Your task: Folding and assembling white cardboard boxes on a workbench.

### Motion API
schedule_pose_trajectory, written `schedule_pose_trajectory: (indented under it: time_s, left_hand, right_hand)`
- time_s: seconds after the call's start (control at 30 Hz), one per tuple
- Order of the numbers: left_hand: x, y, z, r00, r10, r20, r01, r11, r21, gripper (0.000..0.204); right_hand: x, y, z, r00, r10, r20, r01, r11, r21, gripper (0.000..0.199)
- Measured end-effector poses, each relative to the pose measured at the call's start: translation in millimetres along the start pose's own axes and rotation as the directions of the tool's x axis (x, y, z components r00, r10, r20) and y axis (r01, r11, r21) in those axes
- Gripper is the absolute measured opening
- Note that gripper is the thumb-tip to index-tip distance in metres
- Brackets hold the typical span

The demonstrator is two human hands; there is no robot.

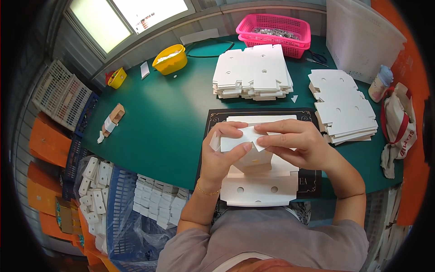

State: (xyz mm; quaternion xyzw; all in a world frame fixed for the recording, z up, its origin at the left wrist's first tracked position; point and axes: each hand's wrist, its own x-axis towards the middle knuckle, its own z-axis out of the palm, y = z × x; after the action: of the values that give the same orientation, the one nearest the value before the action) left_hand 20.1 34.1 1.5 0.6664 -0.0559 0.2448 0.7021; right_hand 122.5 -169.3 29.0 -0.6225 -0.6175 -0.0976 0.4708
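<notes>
In front of me a partly folded white card box [233, 144] stands above the mat, its white flaps meeting at the top and a brownish side below them. My left hand [216, 156] grips its left side, thumb and fingers on the top flaps. My right hand [301, 140] pinches the right flap, fingertips pressed close to the left thumb. Beneath lies a flat white card blank [258, 188] with round holes, over a black mat [310, 179] with a pale printed border. My hands hide part of the box.
Beyond the mat is a tall stack of white card blanks [251, 68], with another stack [346, 109] at right. A pink basket [247, 29], scissors [317, 59], yellow tub [170, 65], bottle [380, 84] and cloth bag [398, 122] stand around. A blue crate [120, 204] holds folded white boxes.
</notes>
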Motion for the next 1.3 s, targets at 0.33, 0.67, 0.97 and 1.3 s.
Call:
schedule_pose_trajectory:
  time_s: [0.33, 0.67, 0.97, 1.3]
  left_hand:
    - [2.8, -1.3, 7.8, 1.0, -0.023, 0.017, 0.023, 0.999, -0.025, 0.029]
    - [-3.3, -19.5, 8.1, 0.972, 0.215, 0.098, -0.225, 0.968, 0.108, 0.033]
    - [0.4, -16.3, 6.4, 0.944, 0.252, 0.212, -0.297, 0.928, 0.223, 0.034]
    - [-20.3, 1.2, 5.8, 0.797, 0.582, 0.162, -0.539, 0.565, 0.625, 0.038]
  right_hand:
    - [-2.3, 0.4, -17.3, 0.982, 0.128, 0.137, -0.152, 0.972, 0.178, 0.037]
    - [-8.6, -11.2, 31.8, 0.999, -0.027, -0.044, 0.011, 0.949, -0.316, 0.047]
    - [-3.4, -18.7, 39.8, 1.0, -0.013, -0.028, -0.003, 0.857, -0.516, 0.054]
    - [-12.8, -17.8, 34.2, 0.997, 0.034, -0.076, -0.073, 0.797, -0.599, 0.047]
